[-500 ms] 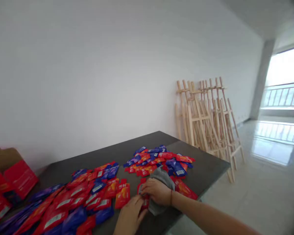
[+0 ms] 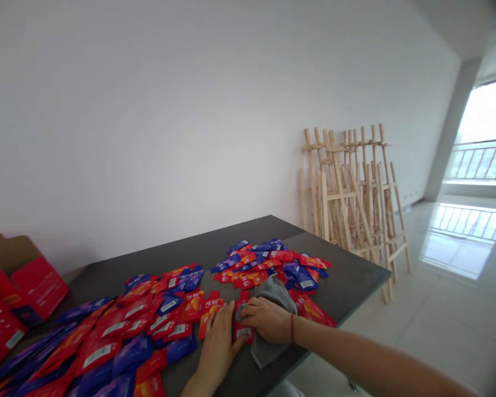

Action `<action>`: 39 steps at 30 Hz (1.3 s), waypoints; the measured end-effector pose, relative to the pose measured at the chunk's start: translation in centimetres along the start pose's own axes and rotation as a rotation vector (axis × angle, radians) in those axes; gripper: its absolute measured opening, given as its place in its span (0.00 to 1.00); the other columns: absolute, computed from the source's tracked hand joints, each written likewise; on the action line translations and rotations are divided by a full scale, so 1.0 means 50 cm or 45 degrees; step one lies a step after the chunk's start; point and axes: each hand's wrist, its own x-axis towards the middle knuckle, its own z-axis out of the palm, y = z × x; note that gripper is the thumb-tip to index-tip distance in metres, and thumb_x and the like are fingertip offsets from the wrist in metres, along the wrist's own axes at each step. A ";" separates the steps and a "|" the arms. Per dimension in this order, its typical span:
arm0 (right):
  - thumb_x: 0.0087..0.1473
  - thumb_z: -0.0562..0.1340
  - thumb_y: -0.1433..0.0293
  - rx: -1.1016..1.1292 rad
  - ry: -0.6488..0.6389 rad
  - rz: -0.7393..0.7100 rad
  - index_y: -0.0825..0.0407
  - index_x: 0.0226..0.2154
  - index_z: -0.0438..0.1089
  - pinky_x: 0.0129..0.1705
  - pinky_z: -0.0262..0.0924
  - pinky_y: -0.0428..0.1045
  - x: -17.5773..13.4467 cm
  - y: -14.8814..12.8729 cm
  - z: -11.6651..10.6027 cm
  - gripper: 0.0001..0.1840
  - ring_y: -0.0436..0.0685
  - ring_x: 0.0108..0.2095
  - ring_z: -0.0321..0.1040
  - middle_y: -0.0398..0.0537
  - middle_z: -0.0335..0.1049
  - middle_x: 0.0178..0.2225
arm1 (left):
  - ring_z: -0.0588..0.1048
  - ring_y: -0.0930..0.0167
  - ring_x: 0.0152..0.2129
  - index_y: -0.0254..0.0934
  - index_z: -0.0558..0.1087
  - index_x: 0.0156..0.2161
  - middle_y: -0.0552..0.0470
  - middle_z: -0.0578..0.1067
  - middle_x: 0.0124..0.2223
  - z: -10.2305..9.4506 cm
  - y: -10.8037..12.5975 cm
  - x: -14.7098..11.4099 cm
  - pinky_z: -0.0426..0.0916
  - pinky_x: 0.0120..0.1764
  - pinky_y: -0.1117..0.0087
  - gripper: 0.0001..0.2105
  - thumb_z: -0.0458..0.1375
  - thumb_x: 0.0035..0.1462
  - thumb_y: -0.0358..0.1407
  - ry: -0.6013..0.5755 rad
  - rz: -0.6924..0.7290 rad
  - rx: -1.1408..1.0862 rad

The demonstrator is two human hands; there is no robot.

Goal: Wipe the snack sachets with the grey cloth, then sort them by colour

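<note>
A red pouch point(image 2: 243, 331) with a white label lies on the dark table between my two hands. My right hand point(image 2: 270, 321) is closed on a grey cloth point(image 2: 276, 292) and presses it down, its fingertips over the pouch. The cloth spreads out beyond and below the palm. My left hand point(image 2: 218, 342) lies flat with fingers stretched, its thumb at the near left edge of that pouch. Its fingertips partly cover another red-orange pouch point(image 2: 209, 306). Under and beyond the cloth is a larger red packet point(image 2: 314, 311).
Many red and blue pouches point(image 2: 119, 331) are heaped at the left; a second pile point(image 2: 264, 262) lies farther back on the table point(image 2: 248, 231). Red cardboard boxes point(image 2: 37, 286) stand at the far left. Wooden easels point(image 2: 347, 193) lean against the wall past the table's right edge.
My left hand has drawn back from my right fingers and flattened over the pouch to its left. The right hand stays on the cloth; the view has shifted slightly.
</note>
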 end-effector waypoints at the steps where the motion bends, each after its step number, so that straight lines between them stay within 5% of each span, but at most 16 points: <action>1: 0.56 0.55 0.73 0.003 -0.029 -0.054 0.51 0.47 0.70 0.44 0.54 0.54 0.000 -0.002 -0.002 0.17 0.59 0.48 0.59 0.47 0.70 0.50 | 0.59 0.58 0.62 0.37 0.55 0.63 0.42 0.64 0.63 0.003 -0.002 0.000 0.53 0.61 0.46 0.32 0.54 0.53 0.37 0.019 -0.002 0.000; 8: 0.60 0.55 0.70 -0.078 -0.072 -0.205 0.49 0.47 0.70 0.43 0.54 0.53 0.016 0.009 -0.008 0.15 0.58 0.48 0.60 0.47 0.71 0.49 | 0.57 0.56 0.63 0.36 0.51 0.64 0.41 0.62 0.64 0.017 -0.006 0.002 0.54 0.60 0.47 0.36 0.55 0.50 0.36 0.116 -0.002 -0.045; 18: 0.58 0.57 0.69 -0.200 -0.013 0.341 0.55 0.47 0.69 0.44 0.59 0.54 0.063 0.053 0.010 0.14 0.62 0.46 0.62 0.55 0.69 0.44 | 0.58 0.57 0.62 0.36 0.49 0.65 0.39 0.61 0.64 0.006 -0.001 -0.001 0.57 0.59 0.49 0.36 0.55 0.52 0.40 0.081 -0.001 -0.066; 28: 0.55 0.59 0.71 -0.125 -0.059 -0.028 0.52 0.40 0.71 0.39 0.56 0.54 0.045 -0.007 0.011 0.09 0.61 0.42 0.61 0.47 0.73 0.41 | 0.55 0.58 0.63 0.38 0.47 0.65 0.42 0.59 0.65 0.027 -0.013 0.000 0.55 0.61 0.50 0.39 0.55 0.46 0.32 0.170 0.006 -0.127; 39: 0.45 0.54 0.78 0.210 -0.037 -0.106 0.51 0.52 0.67 0.51 0.53 0.55 -0.041 0.001 -0.014 0.29 0.58 0.50 0.59 0.47 0.69 0.52 | 0.53 0.56 0.64 0.37 0.45 0.65 0.38 0.56 0.66 0.020 -0.009 0.001 0.54 0.61 0.47 0.38 0.56 0.51 0.36 0.187 0.049 -0.130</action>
